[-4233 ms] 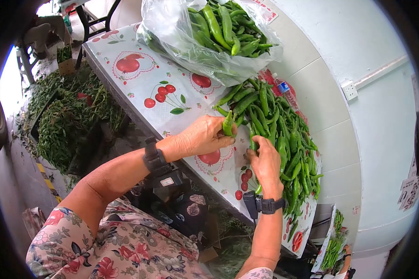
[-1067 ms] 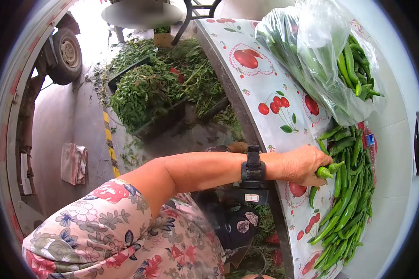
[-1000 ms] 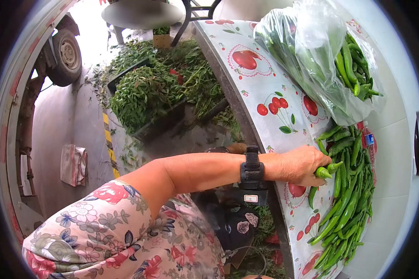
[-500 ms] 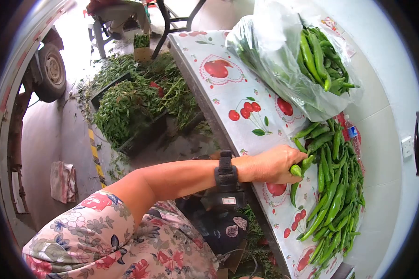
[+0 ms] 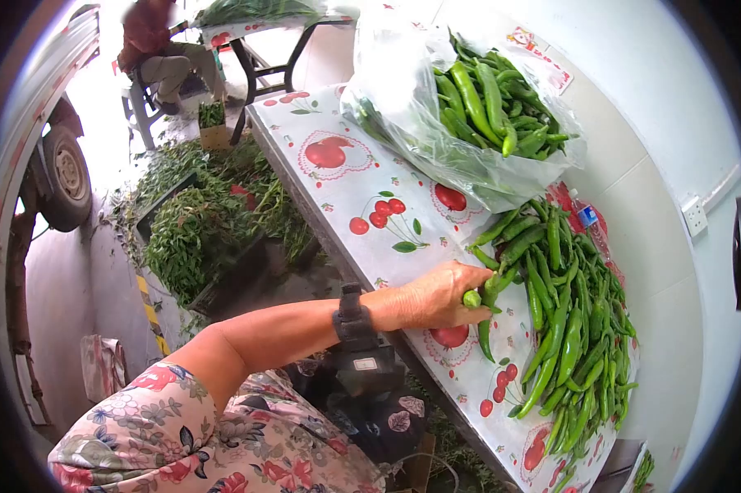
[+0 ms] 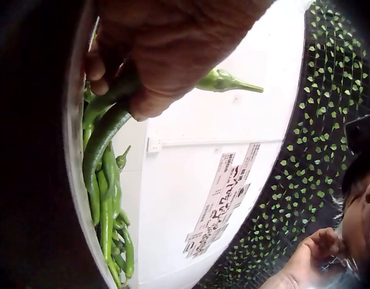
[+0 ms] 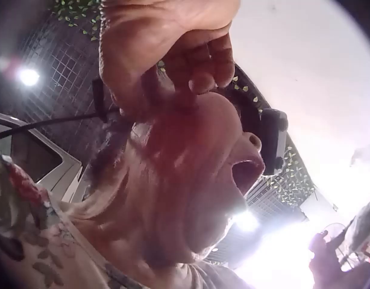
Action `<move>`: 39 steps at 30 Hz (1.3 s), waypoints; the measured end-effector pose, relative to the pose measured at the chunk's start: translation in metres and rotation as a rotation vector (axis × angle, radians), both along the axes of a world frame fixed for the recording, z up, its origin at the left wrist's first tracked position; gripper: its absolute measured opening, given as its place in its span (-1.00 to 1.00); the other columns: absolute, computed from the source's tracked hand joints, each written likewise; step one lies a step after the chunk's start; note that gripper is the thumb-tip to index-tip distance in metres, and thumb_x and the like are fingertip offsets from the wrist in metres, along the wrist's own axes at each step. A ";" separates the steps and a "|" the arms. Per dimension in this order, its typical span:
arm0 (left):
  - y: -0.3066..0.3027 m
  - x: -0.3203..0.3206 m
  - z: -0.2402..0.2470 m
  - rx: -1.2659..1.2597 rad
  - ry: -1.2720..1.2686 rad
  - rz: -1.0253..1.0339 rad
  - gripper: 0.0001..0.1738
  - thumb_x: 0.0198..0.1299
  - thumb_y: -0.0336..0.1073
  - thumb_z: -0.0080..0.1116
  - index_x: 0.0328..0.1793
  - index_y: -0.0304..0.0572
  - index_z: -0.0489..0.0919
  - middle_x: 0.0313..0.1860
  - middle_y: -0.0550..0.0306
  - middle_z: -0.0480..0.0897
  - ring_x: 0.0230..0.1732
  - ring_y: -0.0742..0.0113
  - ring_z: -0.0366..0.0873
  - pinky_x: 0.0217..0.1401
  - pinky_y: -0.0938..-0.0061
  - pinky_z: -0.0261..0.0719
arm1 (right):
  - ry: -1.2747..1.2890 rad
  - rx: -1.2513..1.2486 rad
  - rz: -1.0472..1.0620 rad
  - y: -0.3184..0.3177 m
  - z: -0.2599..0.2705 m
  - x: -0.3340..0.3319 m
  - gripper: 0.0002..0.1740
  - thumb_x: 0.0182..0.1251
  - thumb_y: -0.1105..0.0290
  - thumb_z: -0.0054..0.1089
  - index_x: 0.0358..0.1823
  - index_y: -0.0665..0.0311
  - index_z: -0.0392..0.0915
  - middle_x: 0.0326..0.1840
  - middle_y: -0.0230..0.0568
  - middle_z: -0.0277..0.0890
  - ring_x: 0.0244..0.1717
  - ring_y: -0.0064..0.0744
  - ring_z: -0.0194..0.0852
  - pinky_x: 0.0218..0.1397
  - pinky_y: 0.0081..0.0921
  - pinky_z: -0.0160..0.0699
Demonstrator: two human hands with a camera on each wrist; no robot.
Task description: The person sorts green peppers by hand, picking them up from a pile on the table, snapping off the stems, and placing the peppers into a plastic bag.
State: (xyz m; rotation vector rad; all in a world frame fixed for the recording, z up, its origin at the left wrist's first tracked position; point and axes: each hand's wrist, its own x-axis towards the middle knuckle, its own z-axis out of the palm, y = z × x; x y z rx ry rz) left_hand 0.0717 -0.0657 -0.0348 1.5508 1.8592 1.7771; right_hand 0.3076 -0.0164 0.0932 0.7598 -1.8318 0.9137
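- Left hand (image 5: 436, 296): fingers wrapped round green peppers (image 5: 472, 299), over the surface (image 5: 346, 185), beside the pepper pile (image 5: 572, 329).
- Right hand (image 7: 155, 36): raised against the head, fingers bent; cannot tell whether it grips anything.
- Handling, judged: light, fairly stiff, smooth enough to slide; bodies may snap if bent.
- Grip point: thick body just below the stalk. Apply light pressure; avoid pulling by the tip.
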 end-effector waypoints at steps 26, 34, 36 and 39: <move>-0.020 -0.163 0.125 0.037 0.192 0.420 -0.56 0.32 -0.32 0.10 0.22 -0.48 0.37 0.09 -0.15 0.47 -0.03 0.15 0.55 0.03 0.43 0.59 | -0.157 -0.099 -0.536 0.042 -0.055 0.024 -0.74 0.35 0.35 0.18 -0.16 0.47 0.52 -0.33 0.05 0.55 -0.46 -0.23 0.48 -0.32 -0.24 0.52; -0.013 -0.144 0.127 0.117 0.363 0.456 -0.55 0.23 -0.19 0.10 0.17 -0.33 0.51 0.16 -0.19 0.50 0.11 0.05 0.53 0.15 0.29 0.49 | -0.444 -0.175 -0.774 0.047 -0.096 0.019 -0.89 0.13 0.55 0.23 -0.31 0.39 0.51 -0.43 -0.18 0.58 -0.40 -0.36 0.52 -0.27 -0.44 0.49; -0.009 -0.143 0.121 0.003 0.542 0.465 -0.51 0.20 -0.16 0.09 0.16 -0.37 0.50 0.28 -0.19 0.43 0.24 -0.08 0.42 0.30 0.22 0.35 | -0.494 -0.128 -0.812 0.052 -0.106 0.014 -0.82 0.09 0.64 0.22 -0.26 0.30 0.57 -0.42 -0.17 0.62 -0.45 -0.34 0.60 -0.37 -0.50 0.53; -0.007 -0.149 0.114 -0.133 0.574 0.495 -0.52 0.21 -0.17 0.05 0.16 -0.36 0.50 0.32 -0.16 0.39 0.24 -0.08 0.42 0.31 0.23 0.34 | -0.639 -0.324 -0.757 0.052 -0.119 0.010 -0.85 0.12 0.61 0.23 -0.26 0.30 0.56 -0.42 -0.13 0.61 -0.44 -0.28 0.61 -0.36 -0.46 0.53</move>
